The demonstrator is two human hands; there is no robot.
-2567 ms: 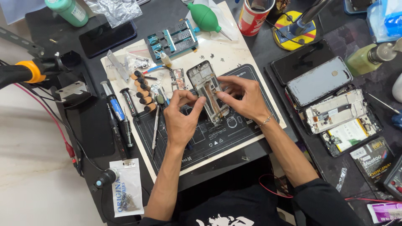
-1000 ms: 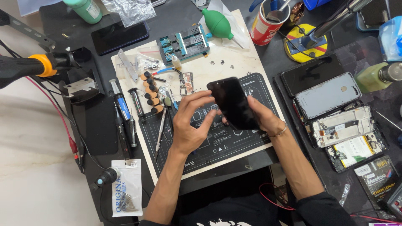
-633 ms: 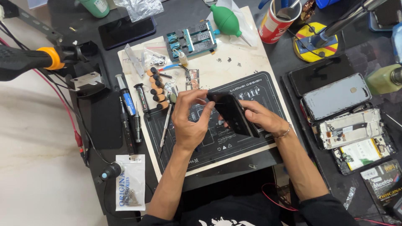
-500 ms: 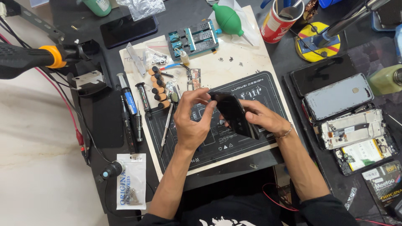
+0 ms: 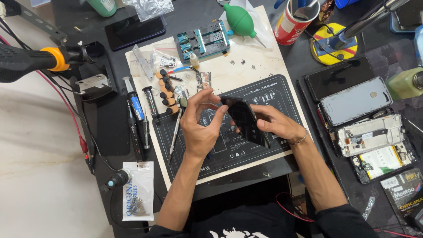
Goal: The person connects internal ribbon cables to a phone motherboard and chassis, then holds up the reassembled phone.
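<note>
L hand [image 5: 199, 128]: thumb and fingertips pinch the top corner of a black phone [image 5: 245, 120]. R hand [image 5: 274, 127] cups the phone from behind, fingers curled round its edge. Phone is tilted, held just above the dark work mat [image 5: 269, 94]. Screwdrivers [image 5: 145, 115] lie left of mat; green blower [image 5: 240, 20] is at the far side.

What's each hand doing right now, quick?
Left hand: fingers curled, fingertips at the top corner of the phone.
Right hand: closed on the phone, holding it tilted above the mat.
</note>
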